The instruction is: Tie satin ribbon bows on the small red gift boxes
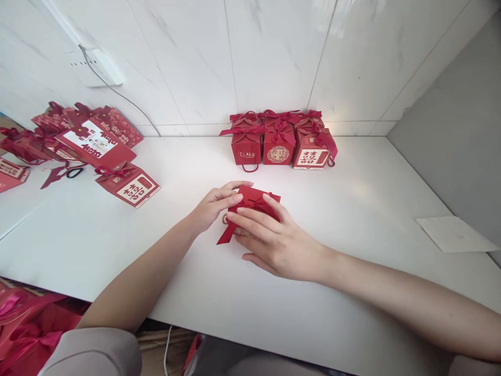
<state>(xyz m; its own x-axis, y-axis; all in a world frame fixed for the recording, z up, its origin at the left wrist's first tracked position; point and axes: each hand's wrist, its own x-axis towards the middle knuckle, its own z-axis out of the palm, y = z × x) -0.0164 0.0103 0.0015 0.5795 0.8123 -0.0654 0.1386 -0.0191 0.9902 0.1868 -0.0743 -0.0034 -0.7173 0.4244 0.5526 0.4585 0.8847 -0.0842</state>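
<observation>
A small red gift box with a red ribbon (250,201) sits on the white table (352,198) in the middle. My left hand (213,206) grips its left side, fingers curled over the top edge. My right hand (274,240) lies over its front and top, fingers stretched across the ribbon and pressing on it. Both hands touch the box; its front face is mostly hidden by my right hand.
Several finished red boxes with bows (278,140) stand in a row by the back wall. Flat red boxes and ribbons (90,141) lie piled at the left. A white sheet (454,234) lies at the right edge. More red material (27,329) sits below the table's front.
</observation>
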